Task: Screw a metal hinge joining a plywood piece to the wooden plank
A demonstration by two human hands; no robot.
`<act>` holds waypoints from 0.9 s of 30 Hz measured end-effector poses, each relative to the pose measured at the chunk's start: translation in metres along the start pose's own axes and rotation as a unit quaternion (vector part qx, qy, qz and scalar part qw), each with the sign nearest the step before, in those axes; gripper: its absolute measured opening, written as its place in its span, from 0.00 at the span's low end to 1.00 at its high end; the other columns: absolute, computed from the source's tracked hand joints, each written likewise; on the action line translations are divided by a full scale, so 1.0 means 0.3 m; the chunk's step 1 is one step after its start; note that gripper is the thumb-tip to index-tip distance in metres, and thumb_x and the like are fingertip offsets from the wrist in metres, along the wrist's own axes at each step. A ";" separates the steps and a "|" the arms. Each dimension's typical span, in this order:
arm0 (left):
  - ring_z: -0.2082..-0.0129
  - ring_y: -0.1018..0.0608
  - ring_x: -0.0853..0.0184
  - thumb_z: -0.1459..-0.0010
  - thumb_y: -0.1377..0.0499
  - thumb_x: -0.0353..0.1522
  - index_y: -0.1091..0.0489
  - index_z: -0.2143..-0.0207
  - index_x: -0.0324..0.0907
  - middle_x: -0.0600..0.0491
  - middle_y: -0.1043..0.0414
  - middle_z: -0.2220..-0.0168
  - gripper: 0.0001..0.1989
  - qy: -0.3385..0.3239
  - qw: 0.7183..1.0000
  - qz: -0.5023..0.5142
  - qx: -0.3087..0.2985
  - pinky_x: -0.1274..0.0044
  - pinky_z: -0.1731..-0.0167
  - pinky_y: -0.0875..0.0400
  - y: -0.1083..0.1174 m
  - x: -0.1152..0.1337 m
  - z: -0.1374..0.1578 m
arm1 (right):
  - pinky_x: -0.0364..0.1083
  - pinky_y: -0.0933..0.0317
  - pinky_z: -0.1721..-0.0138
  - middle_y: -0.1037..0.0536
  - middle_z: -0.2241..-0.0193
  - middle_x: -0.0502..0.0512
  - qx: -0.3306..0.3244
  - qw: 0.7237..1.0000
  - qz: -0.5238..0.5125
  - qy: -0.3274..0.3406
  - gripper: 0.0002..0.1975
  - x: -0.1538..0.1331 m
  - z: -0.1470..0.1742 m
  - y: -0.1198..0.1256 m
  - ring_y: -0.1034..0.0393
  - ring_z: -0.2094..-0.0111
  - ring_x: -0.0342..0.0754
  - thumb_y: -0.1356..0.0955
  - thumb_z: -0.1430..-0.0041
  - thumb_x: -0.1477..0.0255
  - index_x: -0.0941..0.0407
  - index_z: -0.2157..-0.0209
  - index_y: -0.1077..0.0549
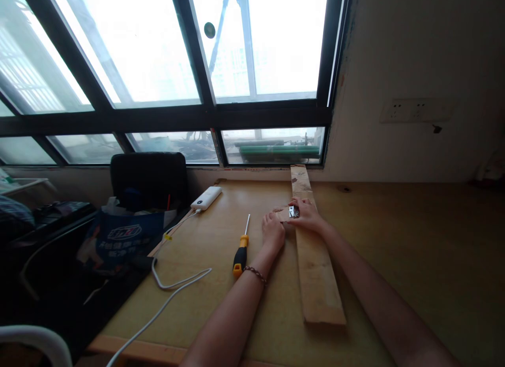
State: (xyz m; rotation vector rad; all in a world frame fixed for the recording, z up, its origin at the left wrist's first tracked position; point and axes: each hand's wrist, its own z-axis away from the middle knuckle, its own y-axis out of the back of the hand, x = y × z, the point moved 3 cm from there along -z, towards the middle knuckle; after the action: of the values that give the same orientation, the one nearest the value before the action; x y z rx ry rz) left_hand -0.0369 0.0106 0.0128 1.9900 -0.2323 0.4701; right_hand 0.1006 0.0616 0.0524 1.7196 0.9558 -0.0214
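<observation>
A long wooden board lies lengthwise on the table, its far end by the window sill. My left hand is closed around the left end of a short wooden piece, which reaches across to the board. At the joint between the two pieces is a small shiny metal plate that looks like a hinge. My right hand rests over the board, fingers curled and pressing the hinge in place. To the left of my left hand lies a yellow-and-black screwdriver, its shaft pointing away from me.
A white power bank with a white cable lies along the table's left side. Beyond that edge are a black chair and a blue bag. Windows and a wall with a socket panel stand behind the table.
</observation>
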 end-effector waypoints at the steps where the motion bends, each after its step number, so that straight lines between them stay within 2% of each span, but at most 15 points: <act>1: 0.47 0.37 0.59 0.47 0.56 0.22 0.42 0.50 0.30 0.36 0.38 0.50 0.21 0.003 1.000 0.013 0.006 0.67 0.47 0.45 0.004 0.004 0.004 | 0.53 0.47 0.53 0.29 0.54 0.57 0.002 1.000 -0.001 0.001 0.37 0.001 0.000 0.000 0.41 0.52 0.57 0.27 0.65 0.61 0.55 0.50 0.37; 3: 0.44 0.40 0.58 0.48 0.55 0.22 0.46 0.47 0.30 0.36 0.42 0.47 0.24 0.004 0.998 0.048 0.028 0.65 0.46 0.45 0.031 0.018 0.019 | 0.52 0.46 0.53 0.30 0.53 0.57 0.006 1.000 -0.007 0.005 0.34 0.004 0.001 0.001 0.41 0.52 0.56 0.27 0.65 0.61 0.55 0.53 0.35; 5: 0.42 0.43 0.59 0.48 0.54 0.22 0.50 0.44 0.33 0.37 0.45 0.44 0.26 -0.017 0.994 0.092 0.065 0.64 0.46 0.45 0.093 0.034 0.041 | 0.51 0.46 0.53 0.30 0.53 0.57 0.007 1.000 -0.015 0.009 0.33 0.007 0.002 0.001 0.41 0.52 0.55 0.27 0.64 0.61 0.56 0.54 0.35; 8: 0.41 0.43 0.63 0.47 0.55 0.23 0.49 0.44 0.37 0.42 0.44 0.44 0.25 -0.102 0.981 0.129 0.101 0.67 0.45 0.44 0.232 0.022 0.073 | 0.50 0.45 0.54 0.31 0.53 0.57 0.007 1.000 -0.019 0.016 0.32 0.008 0.004 0.001 0.41 0.53 0.54 0.27 0.63 0.60 0.56 0.54 0.34; 11: 0.42 0.42 0.70 0.48 0.59 0.19 0.38 0.51 0.42 0.49 0.37 0.48 0.25 -0.211 0.973 0.076 0.046 0.72 0.44 0.44 0.353 -0.072 0.092 | 0.50 0.45 0.54 0.31 0.54 0.57 0.008 1.000 -0.018 0.016 0.31 0.007 0.005 0.003 0.41 0.53 0.55 0.27 0.63 0.60 0.55 0.55 0.34; 13: 0.41 0.43 0.70 0.51 0.58 0.17 0.34 0.55 0.46 0.52 0.35 0.48 0.26 -0.240 0.971 -0.003 -0.024 0.71 0.43 0.46 0.394 -0.172 0.094 | 0.51 0.46 0.54 0.30 0.55 0.57 0.007 1.000 -0.020 0.012 0.31 0.006 0.005 0.005 0.40 0.53 0.55 0.27 0.64 0.60 0.55 0.55 0.33; 16: 0.42 0.41 0.70 0.51 0.55 0.18 0.32 0.55 0.51 0.56 0.36 0.47 0.27 -0.265 0.953 -0.083 -0.126 0.69 0.42 0.49 0.416 -0.299 0.093 | 0.51 0.45 0.54 0.30 0.56 0.57 0.012 0.999 -0.029 0.011 0.31 0.003 0.007 0.009 0.40 0.54 0.55 0.27 0.64 0.60 0.55 0.56 0.34; 19: 0.42 0.41 0.71 0.49 0.52 0.21 0.31 0.57 0.54 0.58 0.36 0.46 0.23 -0.292 0.935 -0.110 -0.171 0.68 0.42 0.50 0.428 -0.341 0.093 | 0.50 0.45 0.55 0.29 0.57 0.57 0.016 0.999 -0.042 0.014 0.32 0.001 0.010 0.012 0.40 0.54 0.55 0.27 0.64 0.60 0.56 0.56 0.35; 24: 0.46 0.35 0.73 0.49 0.49 0.22 0.29 0.62 0.52 0.56 0.30 0.52 0.18 -0.296 0.932 -0.091 -0.189 0.72 0.44 0.46 0.436 -0.334 0.095 | 0.50 0.44 0.56 0.28 0.57 0.57 0.020 0.999 -0.042 0.008 0.32 -0.001 0.013 0.015 0.39 0.54 0.55 0.27 0.65 0.60 0.56 0.56 0.36; 27: 0.47 0.33 0.71 0.48 0.50 0.24 0.30 0.61 0.49 0.53 0.31 0.51 0.16 -0.285 0.946 -0.032 -0.149 0.71 0.44 0.46 0.428 -0.321 0.076 | 0.50 0.44 0.56 0.28 0.57 0.56 0.017 0.999 -0.034 0.009 0.31 -0.001 0.011 0.013 0.39 0.54 0.55 0.27 0.65 0.61 0.56 0.57 0.35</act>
State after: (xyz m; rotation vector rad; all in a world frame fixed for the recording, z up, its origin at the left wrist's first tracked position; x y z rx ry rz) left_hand -0.1655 -0.0713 0.0679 1.7833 -0.5601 -0.1900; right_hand 0.1043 0.0584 0.0543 1.7210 1.0310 -0.0670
